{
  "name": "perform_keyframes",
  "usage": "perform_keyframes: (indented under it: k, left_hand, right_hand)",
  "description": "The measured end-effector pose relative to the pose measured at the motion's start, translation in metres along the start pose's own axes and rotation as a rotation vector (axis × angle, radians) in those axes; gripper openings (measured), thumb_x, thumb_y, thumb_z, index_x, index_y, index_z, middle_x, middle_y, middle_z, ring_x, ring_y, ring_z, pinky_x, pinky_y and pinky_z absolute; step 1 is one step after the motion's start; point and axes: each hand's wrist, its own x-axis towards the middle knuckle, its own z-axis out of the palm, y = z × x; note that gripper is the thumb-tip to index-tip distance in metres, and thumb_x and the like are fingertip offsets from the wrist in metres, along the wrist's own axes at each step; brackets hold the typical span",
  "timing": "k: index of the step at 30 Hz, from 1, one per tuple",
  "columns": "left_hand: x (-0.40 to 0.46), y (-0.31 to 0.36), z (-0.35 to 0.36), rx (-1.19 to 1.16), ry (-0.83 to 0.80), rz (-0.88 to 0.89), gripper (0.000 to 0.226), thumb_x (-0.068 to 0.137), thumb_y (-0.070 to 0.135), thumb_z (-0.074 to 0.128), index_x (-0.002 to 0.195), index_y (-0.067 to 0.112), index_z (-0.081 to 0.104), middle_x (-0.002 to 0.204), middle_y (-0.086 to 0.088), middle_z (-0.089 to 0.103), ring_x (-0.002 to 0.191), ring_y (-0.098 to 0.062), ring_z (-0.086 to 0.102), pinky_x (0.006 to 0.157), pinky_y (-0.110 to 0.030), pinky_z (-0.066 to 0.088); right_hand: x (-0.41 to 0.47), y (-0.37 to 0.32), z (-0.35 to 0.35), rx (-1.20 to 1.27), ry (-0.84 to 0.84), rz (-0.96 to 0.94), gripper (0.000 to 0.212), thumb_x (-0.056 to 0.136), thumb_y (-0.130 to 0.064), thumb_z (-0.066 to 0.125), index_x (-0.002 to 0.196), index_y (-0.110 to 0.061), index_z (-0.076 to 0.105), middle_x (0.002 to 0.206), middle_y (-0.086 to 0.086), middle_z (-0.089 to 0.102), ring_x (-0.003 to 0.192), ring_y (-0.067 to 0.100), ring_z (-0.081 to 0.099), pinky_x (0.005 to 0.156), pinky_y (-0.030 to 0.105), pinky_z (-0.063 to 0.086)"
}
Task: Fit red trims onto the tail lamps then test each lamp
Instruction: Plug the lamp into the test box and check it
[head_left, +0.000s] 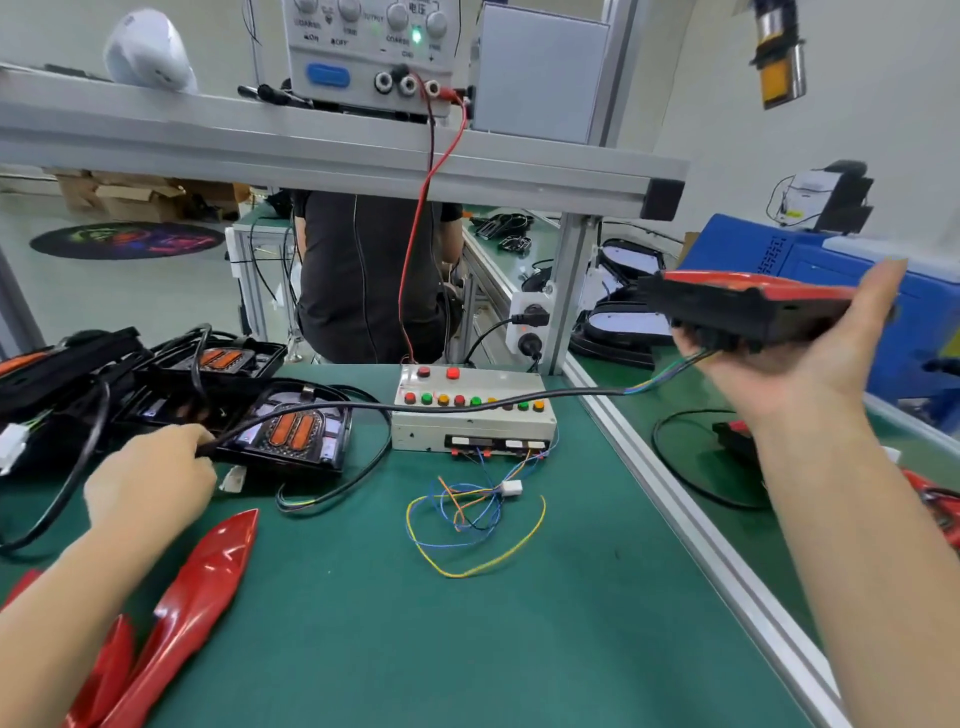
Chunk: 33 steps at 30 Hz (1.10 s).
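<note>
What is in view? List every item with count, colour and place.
lamp: one, black with red trim, held up at right
cable: one, black, from that lamp to left hand
lamps: several, black with orange lenses, left on mat
trims: at least two, red, front left
test box: one, white, coloured buttons, centre
loose wires: bundle, mixed colours, before box
power supply: one, white, shelf
mat: green
left hand: grips cable
right hand: holds lamp

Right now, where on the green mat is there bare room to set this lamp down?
Bare mat lies between the red trims and the loose wires. It's crowded at left around the untrimmed lamps and in front of the test box.
</note>
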Motion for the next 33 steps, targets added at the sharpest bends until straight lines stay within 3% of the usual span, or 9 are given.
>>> perform_keyframes:
  k: [3, 8, 11, 15, 22, 25, 28, 32, 33]
  left_hand:
    - [0.0, -0.001, -0.004, -0.058, 0.104, 0.032, 0.027, 0.081, 0.007, 0.059, 0.102, 0.019, 0.073, 0.087, -0.018, 0.069, 0.081, -0.039, 0.062, 0.072, -0.04, 0.051]
    - [-0.005, 0.015, -0.031, -0.212, 0.363, 0.189, 0.029, 0.084, 0.021, 0.049, 0.104, 0.018, 0.069, 0.094, -0.016, 0.064, 0.089, -0.042, 0.059, 0.081, -0.05, 0.049]
    - [-0.021, 0.036, -0.049, -0.396, 0.516, 0.376, 0.031, 0.085, 0.02, 0.046, 0.102, 0.011, 0.069, 0.1, -0.013, 0.063, 0.092, -0.04, 0.058, 0.081, -0.052, 0.049]
    - [-0.046, 0.065, -0.055, -0.447, 0.651, 0.638, 0.022, 0.087, 0.004, 0.052, 0.096, 0.002, 0.073, 0.102, -0.015, 0.067, 0.09, -0.035, 0.06, 0.083, -0.039, 0.048]
    - [-0.073, 0.101, -0.036, -0.443, 0.602, 0.911, 0.019, 0.078, -0.012, 0.058, 0.086, -0.003, 0.072, 0.097, -0.015, 0.068, 0.086, -0.03, 0.061, 0.081, -0.033, 0.047]
    - [-0.081, 0.109, -0.031, -0.441, 0.571, 0.976, 0.019, 0.08, -0.009, 0.053, 0.081, -0.003, 0.071, 0.094, -0.015, 0.067, 0.081, -0.032, 0.062, 0.076, -0.034, 0.047]
    - [-0.09, 0.115, -0.027, -0.397, 0.528, 1.07, 0.02, 0.077, -0.013, 0.054, 0.077, -0.002, 0.07, 0.091, -0.013, 0.067, 0.078, -0.029, 0.057, 0.072, -0.031, 0.045]
    - [-0.105, 0.122, -0.018, -0.352, 0.479, 1.186, 0.026, 0.085, -0.007, 0.046, 0.077, 0.0, 0.07, 0.09, -0.01, 0.067, 0.079, -0.026, 0.055, 0.071, -0.03, 0.044]
    - [-0.108, 0.124, -0.016, -0.344, 0.47, 1.194, 0.029, 0.086, -0.005, 0.043, 0.078, 0.001, 0.07, 0.09, -0.01, 0.067, 0.079, -0.026, 0.054, 0.071, -0.029, 0.044]
  right_hand:
    - [0.001, 0.003, -0.003, -0.069, 0.009, 0.019, 0.069, 0.078, -0.075, 0.056, 0.114, -0.016, 0.061, 0.104, 0.017, 0.073, 0.094, 0.039, 0.07, 0.085, 0.061, 0.05]
    - [0.002, 0.019, -0.034, -0.229, 0.049, 0.174, 0.068, 0.073, -0.074, 0.061, 0.109, -0.017, 0.06, 0.097, 0.016, 0.074, 0.09, 0.037, 0.071, 0.088, 0.062, 0.05]
    - [0.006, 0.033, -0.065, -0.388, 0.089, 0.351, 0.066, 0.078, -0.071, 0.057, 0.113, -0.015, 0.064, 0.102, 0.017, 0.073, 0.09, 0.035, 0.072, 0.079, 0.051, 0.056]
    - [0.01, 0.051, -0.105, -0.675, 0.163, 0.479, 0.049, 0.088, -0.058, 0.055, 0.11, -0.015, 0.066, 0.096, 0.016, 0.074, 0.079, 0.031, 0.072, 0.066, 0.046, 0.056]
    - [0.024, 0.059, -0.134, -0.963, 0.251, 0.539, 0.051, 0.09, -0.052, 0.057, 0.104, -0.003, 0.064, 0.085, 0.019, 0.073, 0.071, 0.029, 0.07, 0.06, 0.04, 0.056]
    - [0.029, 0.058, -0.14, -1.057, 0.237, 0.536, 0.054, 0.092, -0.051, 0.055, 0.102, 0.001, 0.065, 0.086, 0.02, 0.072, 0.077, 0.031, 0.068, 0.07, 0.042, 0.056]
    - [0.033, 0.058, -0.138, -1.254, 0.197, 0.466, 0.058, 0.094, -0.052, 0.052, 0.098, 0.004, 0.066, 0.086, 0.019, 0.071, 0.082, 0.032, 0.066, 0.084, 0.042, 0.054]
    - [0.031, 0.055, -0.118, -1.945, 0.037, 0.018, 0.053, 0.099, -0.045, 0.042, 0.102, 0.003, 0.066, 0.107, 0.022, 0.065, 0.101, 0.035, 0.06, 0.087, 0.038, 0.045]
    - [0.025, 0.055, -0.108, -1.984, -0.011, -0.105, 0.047, 0.1, -0.041, 0.043, 0.11, -0.001, 0.065, 0.118, 0.021, 0.062, 0.109, 0.033, 0.057, 0.091, 0.037, 0.044]
